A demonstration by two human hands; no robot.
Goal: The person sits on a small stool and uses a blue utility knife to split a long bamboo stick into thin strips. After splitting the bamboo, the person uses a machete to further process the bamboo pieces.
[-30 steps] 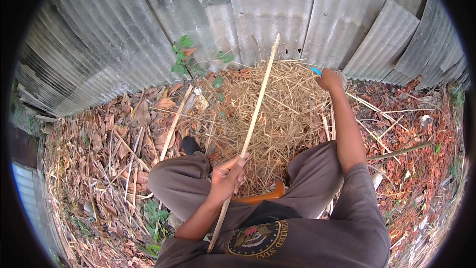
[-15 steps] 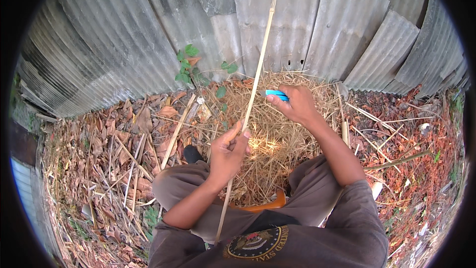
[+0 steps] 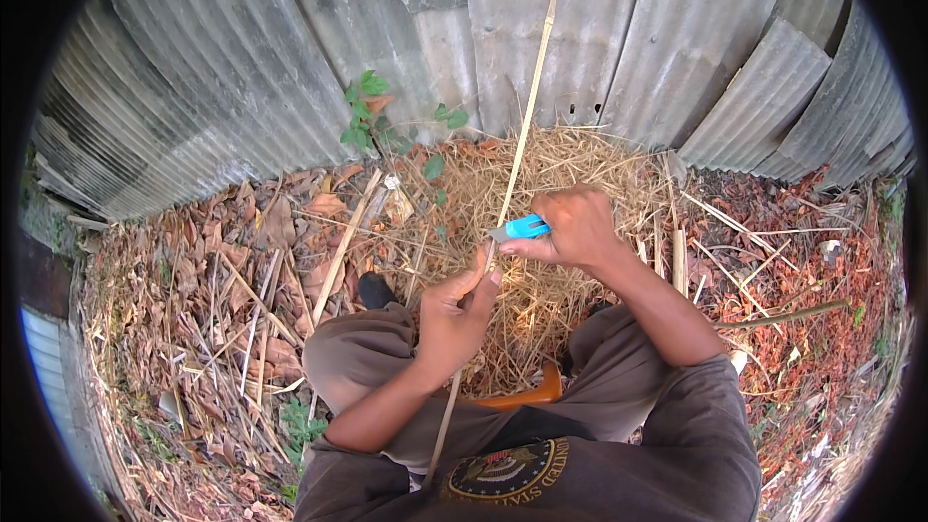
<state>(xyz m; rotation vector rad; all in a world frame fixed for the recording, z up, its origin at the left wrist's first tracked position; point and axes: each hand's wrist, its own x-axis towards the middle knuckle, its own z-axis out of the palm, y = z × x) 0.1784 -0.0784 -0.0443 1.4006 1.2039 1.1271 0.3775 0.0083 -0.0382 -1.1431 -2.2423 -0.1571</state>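
Observation:
A long, thin bamboo strip (image 3: 525, 126) slants from my lap up toward the metal wall. My left hand (image 3: 456, 322) is closed around its lower middle, with thumb and fingers pinching it. In my right hand (image 3: 578, 227) is a blue-handled utility knife (image 3: 527, 226), gripped in a closed fist. Its short blade lies against the strip just above my left fingertips. Below that, the strip passes under my left hand and down over my lap.
Corrugated metal sheets (image 3: 541, 58) stand as a wall ahead. A pile of pale shavings (image 3: 570, 159) lies between my legs and the wall. Dry leaves (image 3: 280, 222) and split sticks (image 3: 346, 249) cover the ground at left. An orange curved object (image 3: 530, 394) lies between my thighs.
My right hand has brought the knife down and toward me along the strip, near my left fingers. My left hand has shifted slightly right, and the strip tilts more to the right.

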